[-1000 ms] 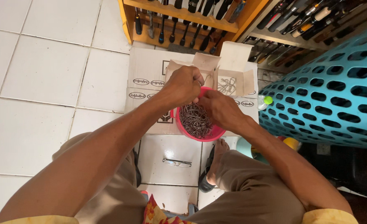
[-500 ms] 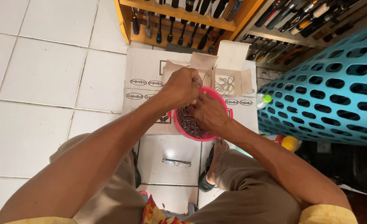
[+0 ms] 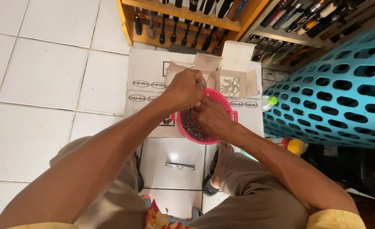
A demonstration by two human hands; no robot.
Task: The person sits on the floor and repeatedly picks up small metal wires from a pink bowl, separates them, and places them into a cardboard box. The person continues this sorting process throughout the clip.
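A pink bowl (image 3: 224,100) full of small dark metal hooks (image 3: 191,126) stands on a flattened cardboard box (image 3: 147,74). My left hand (image 3: 186,88) hovers over the bowl's far left rim, its fingers pinched together on a hook. My right hand (image 3: 211,117) lies over the bowl's middle, fingertips meeting those of the left; whether it grips a hook is hidden. Just beyond the bowl is a small open white carton (image 3: 234,78) with a few metal hooks inside.
A wooden rack of dark-handled tools (image 3: 183,19) stands at the back. A large turquoise perforated basket (image 3: 340,93) fills the right. A green-capped bottle (image 3: 269,101) and a yellow-capped bottle (image 3: 295,146) lie beside it. Eyeglasses (image 3: 180,166) rest on the white tile floor between my knees.
Both hands have stayed over the bowl. My right hand has drawn slightly toward the left, so the fingertips now meet above the hooks.
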